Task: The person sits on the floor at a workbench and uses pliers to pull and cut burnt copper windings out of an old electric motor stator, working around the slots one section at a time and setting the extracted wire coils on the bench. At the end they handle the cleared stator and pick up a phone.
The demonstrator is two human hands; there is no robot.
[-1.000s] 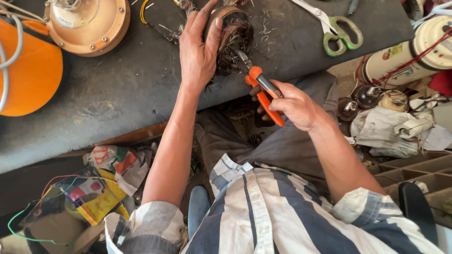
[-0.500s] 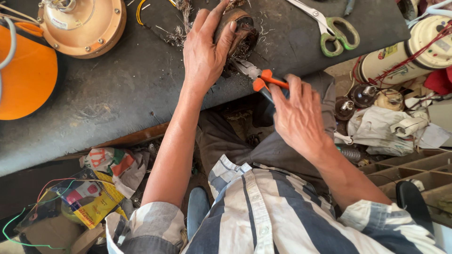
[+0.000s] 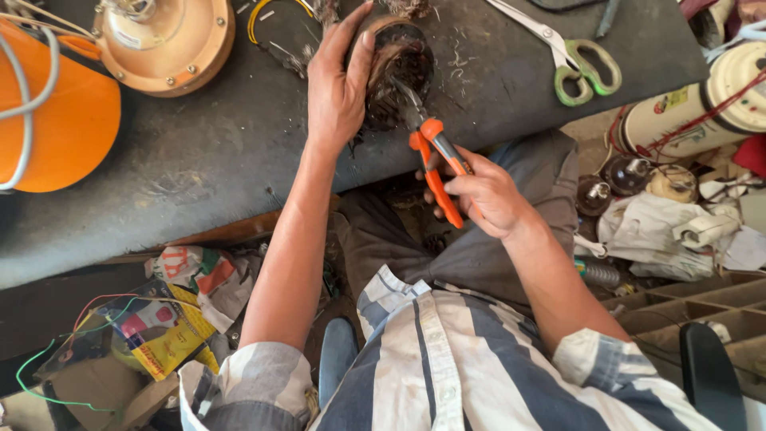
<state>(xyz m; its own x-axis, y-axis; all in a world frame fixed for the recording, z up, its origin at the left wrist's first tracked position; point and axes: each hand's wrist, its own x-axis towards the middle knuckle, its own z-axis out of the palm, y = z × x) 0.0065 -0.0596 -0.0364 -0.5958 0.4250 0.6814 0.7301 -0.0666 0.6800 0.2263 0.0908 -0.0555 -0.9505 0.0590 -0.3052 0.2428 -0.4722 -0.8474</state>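
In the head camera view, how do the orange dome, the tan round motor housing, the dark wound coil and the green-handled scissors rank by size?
Largest to smallest as they look:
1. Orange dome, though cut off by the frame
2. Tan round motor housing, also partly cut off
3. Green-handled scissors and dark wound coil: too close to rank, the coil being partly hidden by the left hand.

Crumpled yellow wrapper (image 3: 163,339) on floor, white-orange wrapper (image 3: 209,275) beside it

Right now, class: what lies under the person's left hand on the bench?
The left hand covers a dark round wire-wound coil; orange-handled pliers bite into its exposed side. The part beneath the palm is hidden.
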